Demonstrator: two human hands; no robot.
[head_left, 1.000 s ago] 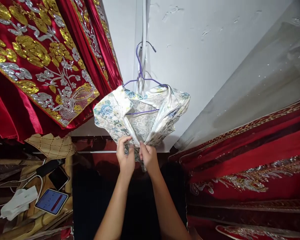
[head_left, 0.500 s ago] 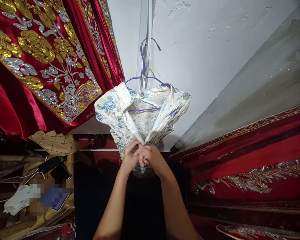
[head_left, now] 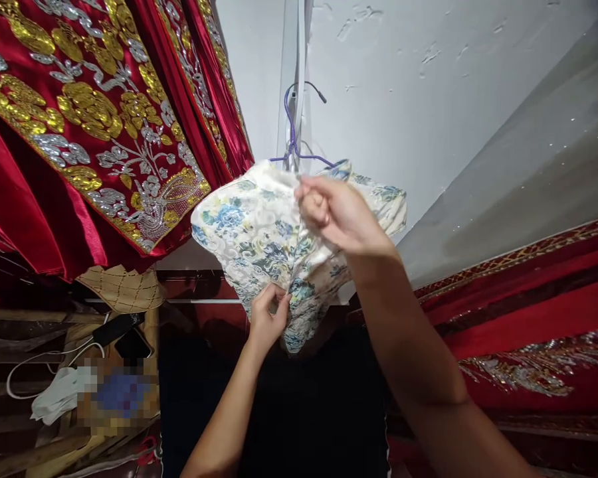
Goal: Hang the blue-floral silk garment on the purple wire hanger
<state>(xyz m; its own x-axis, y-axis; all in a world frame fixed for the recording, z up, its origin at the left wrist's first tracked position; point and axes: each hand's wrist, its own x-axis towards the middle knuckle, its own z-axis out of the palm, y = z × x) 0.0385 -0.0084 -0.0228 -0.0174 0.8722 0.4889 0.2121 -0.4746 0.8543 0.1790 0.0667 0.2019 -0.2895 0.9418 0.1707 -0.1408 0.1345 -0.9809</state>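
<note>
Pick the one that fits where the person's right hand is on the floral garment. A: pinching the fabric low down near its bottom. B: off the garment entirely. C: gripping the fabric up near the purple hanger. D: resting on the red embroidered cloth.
C: the right hand clutches the floral garment just below the purple hanger, while the left hand pinches the fabric lower down.

A white floral garment (head_left: 259, 232) on a purple hanger (head_left: 293, 136) is being pinched near its top edge by the right hand (head_left: 336, 212), while its lower part is being gripped by the left hand (head_left: 268, 318); red embroidered fabric (head_left: 90, 119) is hanging left of both grips
</note>
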